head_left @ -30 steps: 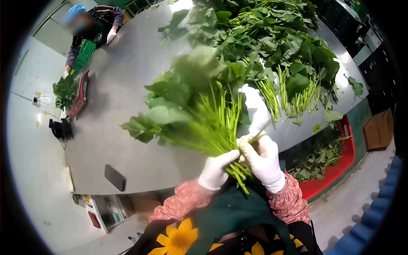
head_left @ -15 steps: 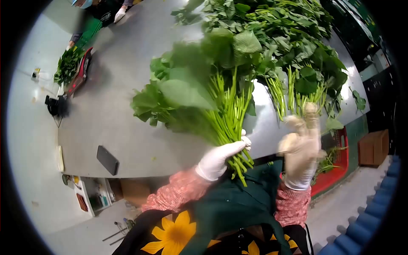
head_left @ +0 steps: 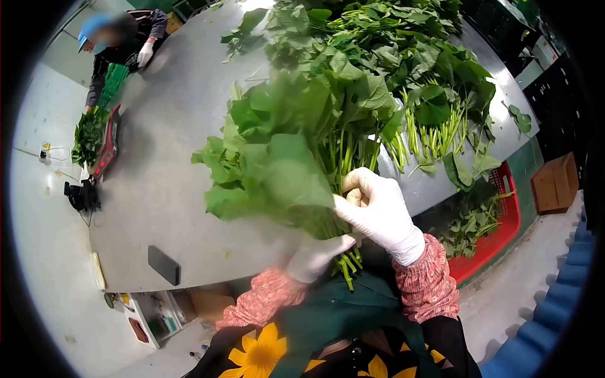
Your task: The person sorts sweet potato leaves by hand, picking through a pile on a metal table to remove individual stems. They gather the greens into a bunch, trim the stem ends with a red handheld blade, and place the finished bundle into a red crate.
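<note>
The right hand point(head_left: 380, 213), which half a second earlier hung apart to the right with its fingers up, had come back onto the bunch of leafy greens point(head_left: 296, 151), its white-gloved fingers curled around the stalks just above the left hand point(head_left: 317, 254). The left hand was clenched round the lower stems from beneath, their cut ends poking out below it toward the green apron point(head_left: 340, 315). Held so, one hand stacked above the other, the bunch stood tilted up and away from the body, leaves fanned over the near edge of the grey desk point(head_left: 170, 189), a grip that seemed meant to keep the stems gathered and even. Behind it a large pile of loose greens point(head_left: 403, 57) lay across the far right of the desk, stalks pointing toward the person. A red crate point(head_left: 498, 239) with more leaves sat below the desk edge at right, and a dark phone point(head_left: 164, 265) lay near the front edge. At the far left another person point(head_left: 120, 44) in white gloves worked beside a scale point(head_left: 107, 146).
</note>
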Demonstrator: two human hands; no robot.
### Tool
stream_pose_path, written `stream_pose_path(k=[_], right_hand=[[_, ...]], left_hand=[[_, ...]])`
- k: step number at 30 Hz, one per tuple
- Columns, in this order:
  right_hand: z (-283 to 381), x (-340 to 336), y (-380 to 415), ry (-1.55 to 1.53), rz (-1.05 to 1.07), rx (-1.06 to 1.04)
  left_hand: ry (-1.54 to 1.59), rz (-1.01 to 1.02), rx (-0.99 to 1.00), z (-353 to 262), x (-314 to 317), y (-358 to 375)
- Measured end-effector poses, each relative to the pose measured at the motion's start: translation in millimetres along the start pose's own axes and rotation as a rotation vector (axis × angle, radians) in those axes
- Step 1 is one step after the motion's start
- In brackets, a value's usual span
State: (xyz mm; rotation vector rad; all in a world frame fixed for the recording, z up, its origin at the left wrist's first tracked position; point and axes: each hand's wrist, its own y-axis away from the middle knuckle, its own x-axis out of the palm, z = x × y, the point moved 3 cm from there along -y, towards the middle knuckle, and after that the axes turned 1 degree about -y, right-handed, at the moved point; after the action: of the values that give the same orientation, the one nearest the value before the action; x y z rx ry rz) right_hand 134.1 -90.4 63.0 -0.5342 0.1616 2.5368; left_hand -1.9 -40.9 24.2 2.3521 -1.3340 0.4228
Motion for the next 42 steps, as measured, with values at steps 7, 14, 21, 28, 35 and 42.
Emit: stream_pose_path(k=[7, 14, 21, 28, 35, 42], right_hand=[[9.4, -5.3, 3.6, -0.107, -0.069, -0.193], [-8.4, -14.4, 6.3, 0.329, -0.110, -0.782], [-43.8, -53.9, 24.6, -0.358, -0.683, -0.509], [-7.8, -37.0, 26.6, -0.087, -0.279, -0.401], [3.6, 2.4, 15.7, -0.195, -0.107, -0.259], [-0.2, 4.9, 16.5, -0.214, -0.093, -0.298]], left_hand=[[0.101, -0.069, -0.209, -1.7, -6.1, 5.0], [0.244, 0.055, -0.282, 19.3, -18.2, 0.9], [0.575, -0.009, -0.201, -19.5, -12.2, 1.3], [0.514, 0.003, -0.219, -10.4, -7.4, 0.2], [0.354, 0.113, -0.151, -10.0, -9.3, 1.4], [0.347, 0.071, -0.188, -9.0, -8.9, 3.6]])
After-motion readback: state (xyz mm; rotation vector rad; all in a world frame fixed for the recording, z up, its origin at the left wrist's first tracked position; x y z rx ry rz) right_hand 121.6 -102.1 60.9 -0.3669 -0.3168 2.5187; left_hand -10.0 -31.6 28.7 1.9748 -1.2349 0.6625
